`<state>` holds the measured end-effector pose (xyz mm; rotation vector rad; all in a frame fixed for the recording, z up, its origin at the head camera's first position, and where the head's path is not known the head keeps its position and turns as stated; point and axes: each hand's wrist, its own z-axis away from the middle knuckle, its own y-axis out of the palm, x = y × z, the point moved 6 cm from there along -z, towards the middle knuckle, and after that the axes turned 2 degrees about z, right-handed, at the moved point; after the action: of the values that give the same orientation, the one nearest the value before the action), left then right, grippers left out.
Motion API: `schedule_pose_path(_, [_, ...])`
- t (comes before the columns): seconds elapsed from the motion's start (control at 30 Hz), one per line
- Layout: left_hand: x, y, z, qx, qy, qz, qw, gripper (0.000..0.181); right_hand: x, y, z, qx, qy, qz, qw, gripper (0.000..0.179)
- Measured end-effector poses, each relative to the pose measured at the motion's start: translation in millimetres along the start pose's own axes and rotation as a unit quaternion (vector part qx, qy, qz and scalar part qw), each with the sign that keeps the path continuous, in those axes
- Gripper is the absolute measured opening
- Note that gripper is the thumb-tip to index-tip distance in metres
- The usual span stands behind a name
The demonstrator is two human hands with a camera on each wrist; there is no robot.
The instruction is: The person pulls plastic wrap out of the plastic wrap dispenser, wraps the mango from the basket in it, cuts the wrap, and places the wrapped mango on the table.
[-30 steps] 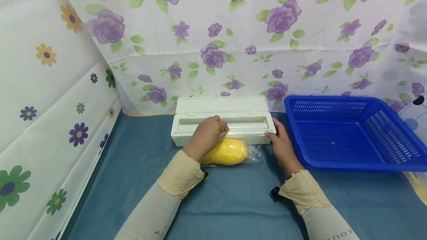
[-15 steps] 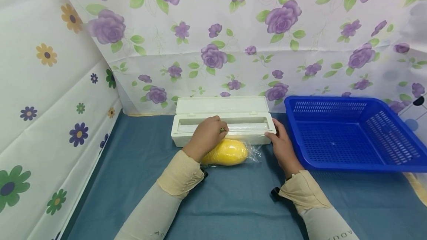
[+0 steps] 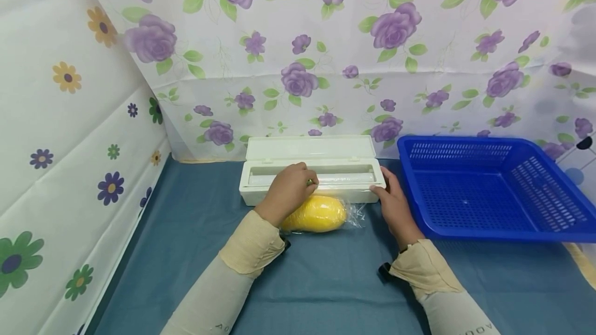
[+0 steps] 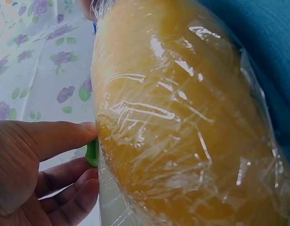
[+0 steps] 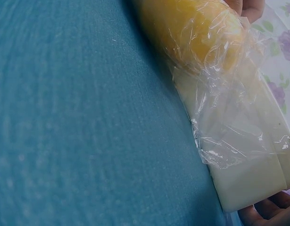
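A white cling film dispenser box (image 3: 351, 194) stands on the table with its lid (image 3: 309, 147) raised at the back. A roll of clear film (image 3: 349, 177) lies inside. My left hand (image 3: 287, 190) is at the box's front edge, its thumb and fingers pinching a small green slide cutter (image 4: 91, 153). My right hand (image 3: 396, 206) grips the box's right end, thumb on top and fingers around the side. Against the front lies a rounded yellow thing (image 3: 321, 213) wrapped in clear film, its left part hidden by my left wrist. Loose film (image 5: 225, 117) bunches at its right end.
A blue perforated plastic basket (image 3: 465, 234) stands to the right, close to my right hand. Teal cloth (image 3: 326, 283) covers the table. Flowered sheets (image 3: 298, 30) hang behind the box and along the left side.
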<state>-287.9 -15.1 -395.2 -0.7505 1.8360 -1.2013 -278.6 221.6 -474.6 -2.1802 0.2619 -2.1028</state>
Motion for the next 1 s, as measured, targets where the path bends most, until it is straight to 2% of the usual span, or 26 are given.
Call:
schedule_pose_path(0.6, [1.2,-2.5,1.0,-0.004,0.000,-0.013,0.9999,0.011,2.2,0.7,1.3,0.000,0.004,0.003,1.0000,0.063])
schedule_pose_path(1.0, [2.6,-3.9,1.9,0.004,-0.011,-0.006,0.9999,0.010,1.6,0.6,1.3,0.000,0.001,0.004,1.0000,0.063])
